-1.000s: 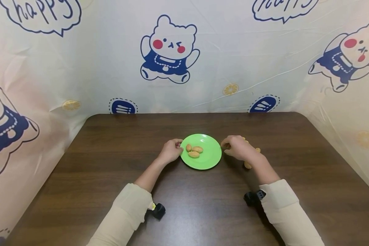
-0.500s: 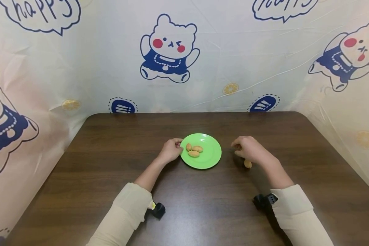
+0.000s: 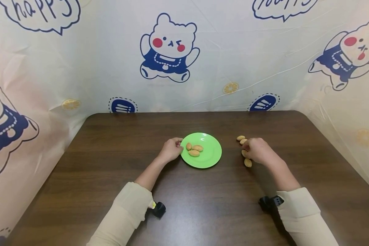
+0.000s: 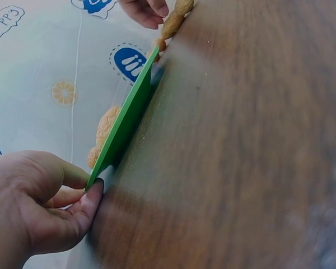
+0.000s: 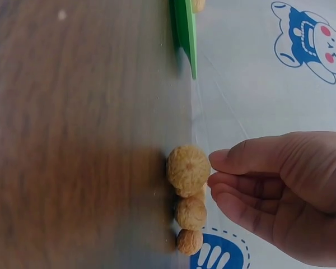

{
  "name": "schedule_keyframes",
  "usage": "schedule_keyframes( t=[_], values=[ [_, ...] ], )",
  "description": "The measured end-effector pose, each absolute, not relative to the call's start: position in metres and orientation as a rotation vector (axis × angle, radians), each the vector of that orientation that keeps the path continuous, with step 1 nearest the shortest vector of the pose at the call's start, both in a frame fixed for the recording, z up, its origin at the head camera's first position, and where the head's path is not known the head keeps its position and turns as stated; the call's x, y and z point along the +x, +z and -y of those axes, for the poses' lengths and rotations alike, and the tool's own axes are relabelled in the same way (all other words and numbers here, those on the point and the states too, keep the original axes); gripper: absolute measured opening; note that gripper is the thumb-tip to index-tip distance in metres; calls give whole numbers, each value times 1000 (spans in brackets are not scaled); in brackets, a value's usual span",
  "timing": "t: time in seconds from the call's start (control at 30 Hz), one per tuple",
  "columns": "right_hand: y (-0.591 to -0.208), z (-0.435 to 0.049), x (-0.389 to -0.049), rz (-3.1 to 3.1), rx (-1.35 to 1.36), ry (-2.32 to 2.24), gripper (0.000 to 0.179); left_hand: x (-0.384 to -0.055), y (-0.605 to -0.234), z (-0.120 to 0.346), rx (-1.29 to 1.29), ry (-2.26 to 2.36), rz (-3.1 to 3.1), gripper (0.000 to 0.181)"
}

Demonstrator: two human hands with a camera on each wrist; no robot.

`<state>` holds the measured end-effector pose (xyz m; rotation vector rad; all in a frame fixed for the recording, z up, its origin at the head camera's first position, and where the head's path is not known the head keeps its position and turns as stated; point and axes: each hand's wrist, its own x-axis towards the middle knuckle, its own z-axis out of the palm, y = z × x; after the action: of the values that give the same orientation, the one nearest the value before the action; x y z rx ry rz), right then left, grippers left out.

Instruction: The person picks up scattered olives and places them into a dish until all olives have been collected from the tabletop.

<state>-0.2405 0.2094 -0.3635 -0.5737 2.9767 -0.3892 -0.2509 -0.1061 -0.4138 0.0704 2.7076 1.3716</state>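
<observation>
My left hand (image 3: 170, 150) pinches the near-left rim of a green plate (image 3: 209, 154), thumb and fingers on either side of the edge in the left wrist view. Three unshelled peanuts (image 3: 194, 153) lie on the plate's left half. To the right, my right hand (image 3: 259, 150) is low over a row of peanuts on the table, its fingertips right at a peanut (image 3: 244, 153) that they partly cover. In the right wrist view, thumb and fingers (image 5: 241, 210) hang loosely bent beside the row, behind the nearest peanut (image 5: 189, 170).
Two peanuts (image 3: 241, 138) lie beyond the right hand and one peanut (image 3: 247, 163) just in front of it. The brown wooden table (image 3: 190, 205) ends at a printed curtain (image 3: 209, 68). Small black cameras (image 3: 159, 209) are strapped at both sleeves.
My right hand has moved right, away from the plate's right edge, and down to the peanut row, uncovering the far peanuts. My left hand and the plate stay put.
</observation>
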Motion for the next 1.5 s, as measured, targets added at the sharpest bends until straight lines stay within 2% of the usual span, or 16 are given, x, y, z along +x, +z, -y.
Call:
schedule_keyframes(
  t=[0.23, 1.5],
  values=[
    [-367, -212, -241, -2971, -536, -344, 8, -251, -414, 105, 71, 1373, -2709, 39],
    [-378, -208, -242, -3065, -590, -413, 8, -250, -413, 106, 69, 1399, -2690, 39]
  ],
)
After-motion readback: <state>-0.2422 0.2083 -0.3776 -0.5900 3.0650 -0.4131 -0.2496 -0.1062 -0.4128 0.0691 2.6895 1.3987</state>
